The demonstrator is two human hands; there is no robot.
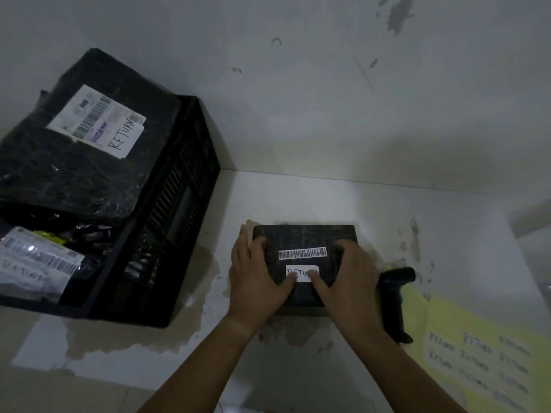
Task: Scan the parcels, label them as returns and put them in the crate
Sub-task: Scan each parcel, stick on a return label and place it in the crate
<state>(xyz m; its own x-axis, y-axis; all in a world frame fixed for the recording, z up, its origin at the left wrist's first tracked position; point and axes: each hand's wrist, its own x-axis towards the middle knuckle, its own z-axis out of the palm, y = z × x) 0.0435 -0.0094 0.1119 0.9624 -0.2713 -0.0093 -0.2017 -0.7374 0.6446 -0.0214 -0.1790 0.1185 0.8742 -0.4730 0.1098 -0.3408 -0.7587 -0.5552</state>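
Observation:
A small black parcel [301, 236] lies flat on the white table [447, 234], with a barcode strip [302, 253] on top. Below the strip sits a white RETURN label [301, 271]. My left hand [256, 278] rests on the parcel's left side and its thumb presses the label's left end. My right hand [348, 272] lies on the right side, its thumb pressing the label's right end. The black crate [179, 210] stands at the left and holds a large black parcel [74, 174] marked RETURN and a grey bag parcel [35, 263].
A black barcode scanner [393, 296] lies just right of my right hand. A yellow sheet of RETURN stickers [477, 359] covers the table's near right corner. The wall [328, 99] stands close behind the table. Brown stains mark the tabletop around the parcel.

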